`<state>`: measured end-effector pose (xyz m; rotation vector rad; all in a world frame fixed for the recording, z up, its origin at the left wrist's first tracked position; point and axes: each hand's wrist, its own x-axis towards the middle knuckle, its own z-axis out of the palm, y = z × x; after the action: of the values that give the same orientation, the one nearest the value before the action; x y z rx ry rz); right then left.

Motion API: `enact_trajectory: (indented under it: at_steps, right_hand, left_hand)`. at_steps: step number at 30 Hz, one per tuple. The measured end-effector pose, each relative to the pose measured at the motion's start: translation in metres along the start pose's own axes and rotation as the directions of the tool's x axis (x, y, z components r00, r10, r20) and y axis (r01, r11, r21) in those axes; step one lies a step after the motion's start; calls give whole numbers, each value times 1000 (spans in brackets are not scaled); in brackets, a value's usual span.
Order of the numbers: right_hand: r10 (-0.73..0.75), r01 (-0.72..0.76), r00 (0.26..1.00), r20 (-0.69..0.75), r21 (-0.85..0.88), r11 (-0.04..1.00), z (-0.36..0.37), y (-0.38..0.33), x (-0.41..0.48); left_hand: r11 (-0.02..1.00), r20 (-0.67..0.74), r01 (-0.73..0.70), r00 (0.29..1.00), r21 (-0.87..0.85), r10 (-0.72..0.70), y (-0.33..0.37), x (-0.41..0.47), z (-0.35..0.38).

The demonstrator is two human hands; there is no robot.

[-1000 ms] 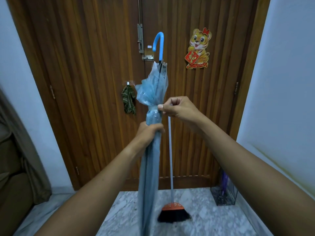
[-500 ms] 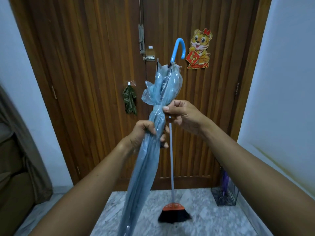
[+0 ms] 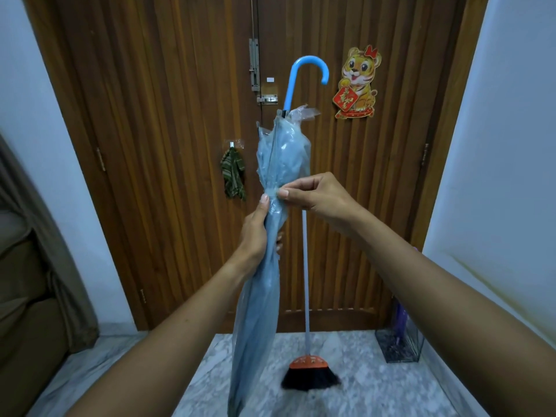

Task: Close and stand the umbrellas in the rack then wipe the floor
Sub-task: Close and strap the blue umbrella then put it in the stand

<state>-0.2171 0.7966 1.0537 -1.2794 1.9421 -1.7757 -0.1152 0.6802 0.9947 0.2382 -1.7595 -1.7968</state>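
A folded clear blue umbrella (image 3: 261,290) with a curved blue handle (image 3: 304,76) stands upright in front of me, handle up and tip below the frame. My left hand (image 3: 255,233) grips its gathered canopy at mid height. My right hand (image 3: 316,194) pinches the strap band around the canopy just above my left thumb. A clear rack (image 3: 398,344) stands on the floor at the lower right by the wall, with a purple umbrella (image 3: 401,317) in it.
A broom (image 3: 310,374) with a white stick and orange head leans on the wooden door (image 3: 180,145). A green cloth (image 3: 233,176) hangs on a door hook. The marble floor (image 3: 376,392) lies below. A brown sofa (image 3: 27,311) sits at the left.
The umbrella has swung back from a tilt toward upright and its handle hook has turned to the right. My right hand moved onto the strap band, and my left thumb now points up.
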Motion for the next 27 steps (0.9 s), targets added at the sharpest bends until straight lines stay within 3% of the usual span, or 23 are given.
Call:
enact_trajectory:
  at_steps: [8, 15, 27]
  right_hand:
    - [144, -138, 990, -7, 246, 959, 6, -1, -3]
    - [214, -212, 976, 29, 328, 921, 3, -2, -1]
    - [232, -225, 973, 2, 256, 940, 12, -7, 4]
  left_hand:
    - [994, 83, 16, 997, -110, -7, 8, 2, 3]
    - [994, 138, 31, 990, -101, -17, 12, 1, 1]
    - [998, 115, -4, 993, -65, 11, 11, 7, -4]
